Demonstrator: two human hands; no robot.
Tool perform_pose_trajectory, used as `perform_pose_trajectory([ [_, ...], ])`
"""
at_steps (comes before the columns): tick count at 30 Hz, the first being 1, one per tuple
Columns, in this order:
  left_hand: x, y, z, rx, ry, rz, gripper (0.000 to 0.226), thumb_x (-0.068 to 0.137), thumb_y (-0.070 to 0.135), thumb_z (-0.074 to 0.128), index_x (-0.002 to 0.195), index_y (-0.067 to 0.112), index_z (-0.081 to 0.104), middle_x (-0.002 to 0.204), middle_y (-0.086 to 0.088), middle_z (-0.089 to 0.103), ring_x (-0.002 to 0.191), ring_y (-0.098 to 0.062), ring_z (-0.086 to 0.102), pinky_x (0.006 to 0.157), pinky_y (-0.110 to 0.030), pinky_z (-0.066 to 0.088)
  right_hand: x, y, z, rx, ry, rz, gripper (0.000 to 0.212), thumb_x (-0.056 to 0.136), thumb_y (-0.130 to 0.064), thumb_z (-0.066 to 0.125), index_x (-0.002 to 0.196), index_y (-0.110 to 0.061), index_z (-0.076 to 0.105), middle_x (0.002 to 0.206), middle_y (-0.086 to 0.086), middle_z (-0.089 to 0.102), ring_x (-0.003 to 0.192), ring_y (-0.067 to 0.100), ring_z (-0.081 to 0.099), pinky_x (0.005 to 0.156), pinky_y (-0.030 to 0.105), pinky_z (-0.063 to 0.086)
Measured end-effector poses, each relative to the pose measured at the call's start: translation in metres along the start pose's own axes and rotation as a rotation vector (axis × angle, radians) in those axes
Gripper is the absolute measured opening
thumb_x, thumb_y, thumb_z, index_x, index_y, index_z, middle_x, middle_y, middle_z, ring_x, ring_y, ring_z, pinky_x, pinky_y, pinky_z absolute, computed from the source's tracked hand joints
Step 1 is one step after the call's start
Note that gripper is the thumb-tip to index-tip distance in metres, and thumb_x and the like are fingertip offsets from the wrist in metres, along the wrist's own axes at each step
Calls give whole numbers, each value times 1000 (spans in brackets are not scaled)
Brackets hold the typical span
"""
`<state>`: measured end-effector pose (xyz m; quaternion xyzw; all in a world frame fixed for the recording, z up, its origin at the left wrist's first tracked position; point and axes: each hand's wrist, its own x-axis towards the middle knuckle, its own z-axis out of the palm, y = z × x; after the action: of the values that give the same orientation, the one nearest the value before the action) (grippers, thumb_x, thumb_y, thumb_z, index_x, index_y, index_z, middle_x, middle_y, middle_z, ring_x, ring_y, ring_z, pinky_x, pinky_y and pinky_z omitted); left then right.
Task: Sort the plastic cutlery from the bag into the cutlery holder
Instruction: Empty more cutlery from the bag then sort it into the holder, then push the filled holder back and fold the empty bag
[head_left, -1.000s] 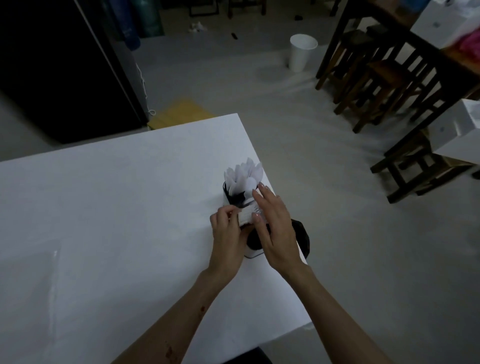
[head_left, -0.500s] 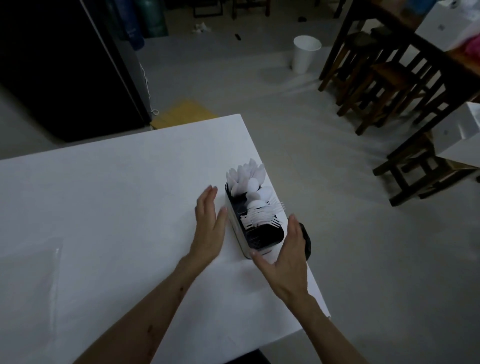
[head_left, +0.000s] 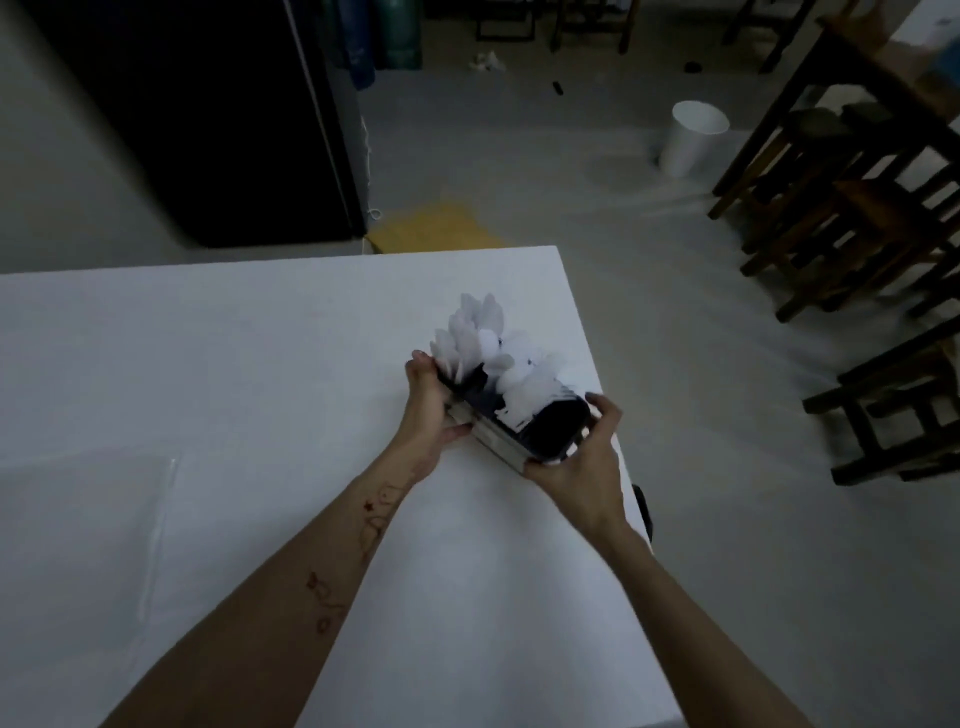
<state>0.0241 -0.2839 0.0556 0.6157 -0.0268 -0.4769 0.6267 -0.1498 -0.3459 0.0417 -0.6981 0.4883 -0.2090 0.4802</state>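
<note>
Head view, the only one. Just right of the frame's centre, both hands have closed on the cutlery holder (head_left: 514, 415), a dark, long box near the right edge of the white table (head_left: 208, 374). Half a second ago they lay open on the table to either side of it, the left flat and a little apart, the right by its near corner. Now the left hand (head_left: 428, 410) grips its far left side with fingers curled round the wall, and the right hand (head_left: 582, 462) holds the near end, thumb below and fingers wrapped over the right corner.

The holder looks turned and tilted compared with before, and it is blurred, so it seems to be moving; whether it has left the table I cannot tell. White plastic cutlery (head_left: 483, 338) stands bunched in its far part, spoon bowls upward, with more white pieces in the middle; the near compartment looks dark and perhaps empty.

A dark shape (head_left: 643, 512) shows past the table edge behind the right wrist; it may be the bag, but that is unclear. No loose cutlery lies on the table, so the sorting looks finished or nearly so, and the holder is probably being shifted or straightened.
</note>
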Motion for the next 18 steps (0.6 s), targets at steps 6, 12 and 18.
perform_pose_trajectory([
  [6, 24, 49, -70, -317, 185, 182, 68, 97, 58, 12, 136, 14, 45, 108, 13, 58, 119, -25, 53, 101, -46, 46, 106, -70, 64, -14, -326, -190, 92, 64, 6, 75, 139, -27, 33, 122, -6, 52, 105, 25, 58, 75, 31, 55],
  [12, 52, 63, -112, -437, 220, 168, 67, 97, 59, 15, 135, 13, 44, 114, 8, 54, 130, -28, 46, 110, -47, 36, 157, -99, 117, -40, -479, -160, 95, 66, 11, 68, 142, -34, 32, 129, 0, 51, 102, 30, 55, 60, 26, 47],
  [18, 61, 50, -123, -271, 174, 151, 64, 97, 59, 14, 143, 22, 38, 106, 21, 55, 126, -29, 50, 111, -45, 35, 162, -85, 134, -33, -452, -95, 100, 67, 12, 64, 147, -34, 25, 131, 4, 49, 117, 33, 50, 75, 36, 52],
])
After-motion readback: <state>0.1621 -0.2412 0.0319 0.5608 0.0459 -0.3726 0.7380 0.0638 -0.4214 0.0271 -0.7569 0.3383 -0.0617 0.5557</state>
